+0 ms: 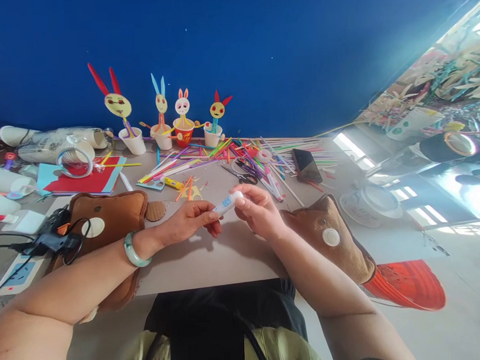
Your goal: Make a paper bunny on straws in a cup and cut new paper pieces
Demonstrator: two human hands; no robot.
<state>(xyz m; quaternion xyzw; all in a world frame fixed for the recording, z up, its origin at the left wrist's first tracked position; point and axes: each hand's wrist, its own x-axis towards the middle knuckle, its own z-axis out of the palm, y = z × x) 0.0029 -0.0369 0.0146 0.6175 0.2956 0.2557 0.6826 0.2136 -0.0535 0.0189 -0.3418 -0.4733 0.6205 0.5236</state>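
Note:
Above the table's near middle, my left hand [192, 221] grips the body of a small white glue stick [226, 203] with a blue label. My right hand [257, 208] pinches its white cap end with thumb and fingers. A green bangle sits on my left wrist. Just beyond my hands lie a yellow paper cutout [192, 192], orange straw pieces and a brown corrugated disc [156, 211].
Four paper-cup rabbit figures [183, 121] stand along the blue wall. Several coloured straws [239, 151], scissors [243, 174], a tape roll and a phone [305, 165] lie behind. Stacked cups and coloured paper [82, 177] are at left, brown cushions at both sides, a red stool [409, 284] at right.

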